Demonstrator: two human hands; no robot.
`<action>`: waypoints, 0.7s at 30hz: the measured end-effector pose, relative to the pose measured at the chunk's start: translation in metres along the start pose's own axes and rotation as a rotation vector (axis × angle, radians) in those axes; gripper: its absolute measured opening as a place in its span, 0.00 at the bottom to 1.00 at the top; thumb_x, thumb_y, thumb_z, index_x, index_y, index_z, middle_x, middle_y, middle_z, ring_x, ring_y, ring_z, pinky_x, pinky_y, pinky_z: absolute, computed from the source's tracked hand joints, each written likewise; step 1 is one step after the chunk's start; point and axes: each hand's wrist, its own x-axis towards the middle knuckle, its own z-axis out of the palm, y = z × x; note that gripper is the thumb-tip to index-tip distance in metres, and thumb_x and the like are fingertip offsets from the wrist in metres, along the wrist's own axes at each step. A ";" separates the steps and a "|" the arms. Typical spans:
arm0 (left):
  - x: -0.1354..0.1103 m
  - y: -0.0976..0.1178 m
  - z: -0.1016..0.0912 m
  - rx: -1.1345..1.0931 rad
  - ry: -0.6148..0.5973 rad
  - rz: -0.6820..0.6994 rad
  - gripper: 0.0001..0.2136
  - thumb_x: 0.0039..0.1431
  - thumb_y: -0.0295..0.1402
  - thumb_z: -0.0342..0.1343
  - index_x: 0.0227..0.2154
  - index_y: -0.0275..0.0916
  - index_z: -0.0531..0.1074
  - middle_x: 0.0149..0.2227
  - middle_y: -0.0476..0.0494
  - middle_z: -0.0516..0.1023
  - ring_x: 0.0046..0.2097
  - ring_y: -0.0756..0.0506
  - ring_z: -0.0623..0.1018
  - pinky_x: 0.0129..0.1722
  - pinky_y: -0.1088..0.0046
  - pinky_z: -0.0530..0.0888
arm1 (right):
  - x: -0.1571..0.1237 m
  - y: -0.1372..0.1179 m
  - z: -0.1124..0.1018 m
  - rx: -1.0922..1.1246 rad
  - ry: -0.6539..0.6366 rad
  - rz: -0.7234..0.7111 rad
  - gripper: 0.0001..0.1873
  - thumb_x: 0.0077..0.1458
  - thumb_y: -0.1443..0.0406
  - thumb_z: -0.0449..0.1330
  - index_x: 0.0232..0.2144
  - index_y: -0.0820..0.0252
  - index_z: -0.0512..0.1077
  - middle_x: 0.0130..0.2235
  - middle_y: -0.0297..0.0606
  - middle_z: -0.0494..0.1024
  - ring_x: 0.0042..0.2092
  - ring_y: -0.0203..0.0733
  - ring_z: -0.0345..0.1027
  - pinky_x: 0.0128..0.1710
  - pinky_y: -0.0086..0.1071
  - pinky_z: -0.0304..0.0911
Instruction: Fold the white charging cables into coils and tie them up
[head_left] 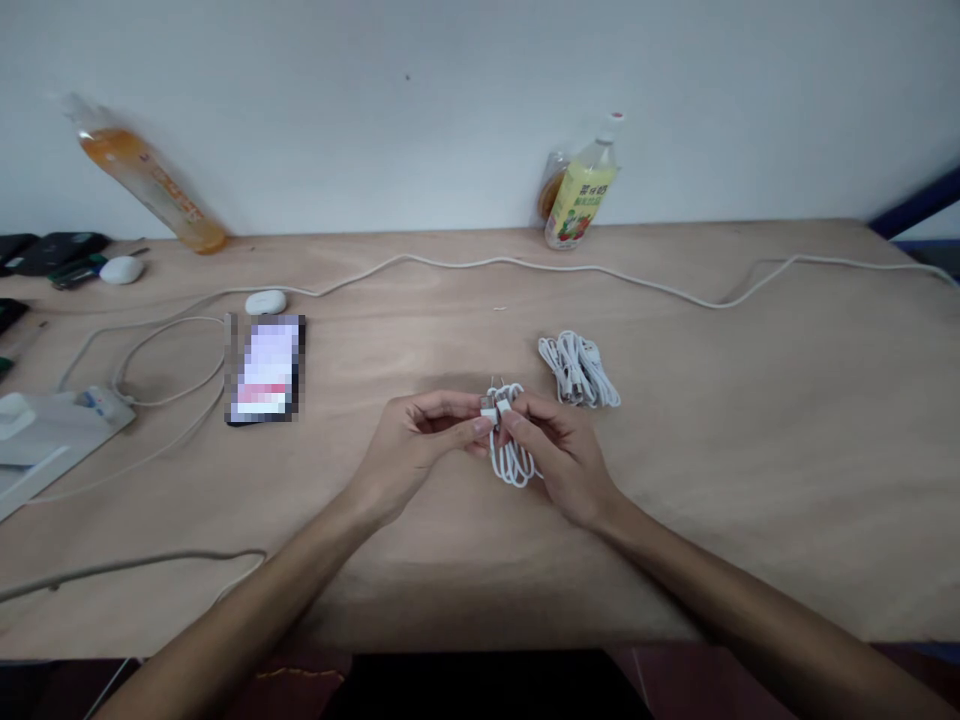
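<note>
A white USB cable [513,464], looped into a bundle, is held up between my two hands over the middle of the table. Pinched in the thumb and fingers of my left hand [424,440] is one of its white plugs with a metal end. My right hand [562,455] grips a second white plug right beside the first, and the cable's loops hang below the fingers. Parts of the loops are hidden behind my right hand. Just beyond that hand, a pile of coiled white cables [579,370] lies on the wooden table [720,420].
A phone [266,370] and a white earbud case [265,303] lie to the left. One long white cord [450,264] runs across the back. An orange drink bottle [150,185] and a yellow-labelled bottle [581,190] lean against the wall. At far left sits a white power strip [67,440].
</note>
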 end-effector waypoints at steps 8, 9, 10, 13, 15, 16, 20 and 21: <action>0.001 0.001 0.001 -0.012 -0.008 0.007 0.08 0.54 0.37 0.76 0.36 0.40 0.88 0.37 0.44 0.89 0.37 0.45 0.85 0.43 0.67 0.83 | 0.001 0.000 0.001 0.009 -0.003 -0.003 0.22 0.69 0.52 0.62 0.25 0.55 0.74 0.27 0.32 0.72 0.28 0.37 0.62 0.29 0.33 0.60; 0.001 0.002 0.002 -0.019 -0.010 0.008 0.08 0.55 0.36 0.76 0.36 0.41 0.88 0.36 0.45 0.89 0.36 0.46 0.84 0.42 0.68 0.83 | 0.001 0.000 0.001 0.011 -0.001 -0.002 0.21 0.69 0.52 0.62 0.25 0.55 0.74 0.27 0.32 0.72 0.27 0.37 0.61 0.29 0.33 0.60; 0.001 0.002 0.002 -0.028 -0.011 0.010 0.08 0.54 0.36 0.76 0.35 0.41 0.88 0.35 0.45 0.89 0.36 0.46 0.84 0.42 0.68 0.83 | 0.001 0.000 0.001 0.015 0.003 -0.003 0.21 0.69 0.53 0.62 0.25 0.55 0.74 0.27 0.31 0.72 0.27 0.37 0.61 0.29 0.33 0.59; 0.001 0.003 0.003 -0.051 -0.022 0.011 0.08 0.54 0.36 0.77 0.34 0.41 0.88 0.33 0.47 0.88 0.35 0.47 0.83 0.41 0.71 0.82 | 0.001 0.001 0.002 0.032 0.005 -0.010 0.21 0.69 0.54 0.62 0.25 0.55 0.73 0.27 0.31 0.71 0.28 0.37 0.61 0.29 0.32 0.59; 0.001 0.003 0.003 -0.054 -0.024 0.010 0.08 0.54 0.37 0.78 0.34 0.41 0.88 0.32 0.47 0.88 0.35 0.47 0.83 0.40 0.71 0.82 | 0.001 0.002 0.002 0.040 0.001 -0.011 0.19 0.69 0.56 0.62 0.25 0.55 0.73 0.27 0.31 0.72 0.28 0.36 0.62 0.29 0.32 0.59; 0.001 0.003 0.003 -0.052 -0.022 0.010 0.08 0.54 0.37 0.77 0.34 0.41 0.88 0.33 0.47 0.88 0.35 0.47 0.83 0.40 0.71 0.82 | 0.001 0.002 0.002 0.041 0.001 -0.011 0.19 0.69 0.57 0.62 0.25 0.55 0.74 0.27 0.31 0.72 0.28 0.36 0.62 0.29 0.32 0.59; 0.000 0.002 0.002 -0.046 -0.013 0.004 0.07 0.54 0.35 0.77 0.35 0.41 0.89 0.32 0.47 0.88 0.34 0.48 0.83 0.40 0.71 0.82 | 0.000 0.002 0.002 0.028 0.004 -0.016 0.19 0.69 0.57 0.62 0.25 0.55 0.73 0.27 0.30 0.71 0.28 0.36 0.61 0.30 0.33 0.59; 0.000 0.002 0.002 -0.051 -0.016 0.003 0.07 0.54 0.35 0.77 0.34 0.41 0.88 0.32 0.47 0.87 0.34 0.48 0.82 0.40 0.72 0.81 | 0.000 0.002 0.002 0.027 0.003 -0.019 0.19 0.69 0.57 0.62 0.25 0.55 0.73 0.27 0.30 0.71 0.28 0.36 0.61 0.30 0.33 0.59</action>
